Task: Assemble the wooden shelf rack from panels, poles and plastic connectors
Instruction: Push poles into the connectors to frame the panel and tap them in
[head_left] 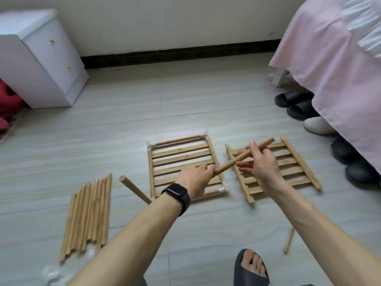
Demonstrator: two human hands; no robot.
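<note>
A slatted wooden panel (181, 153) lies on the floor with white plastic connectors (224, 189) at its corners. A pole (132, 187) rises from its near left corner, its base hidden behind my left forearm. A second slatted panel (296, 164) lies to the right, with no connectors visible on it. Above the gap between the panels I hold one wooden pole (237, 157) slantwise. My left hand (195, 178) grips its lower end. My right hand (261, 164) pinches it near the upper end.
A bundle of several loose poles (88, 213) lies on the floor at left, with clear plastic pieces (51, 273) near it. One more pole (288, 240) lies at right. A white cabinet (41, 58) stands back left. A pink-covered bed (329, 69) and slippers (294, 100) are at right. My slippered foot (251, 267) is below.
</note>
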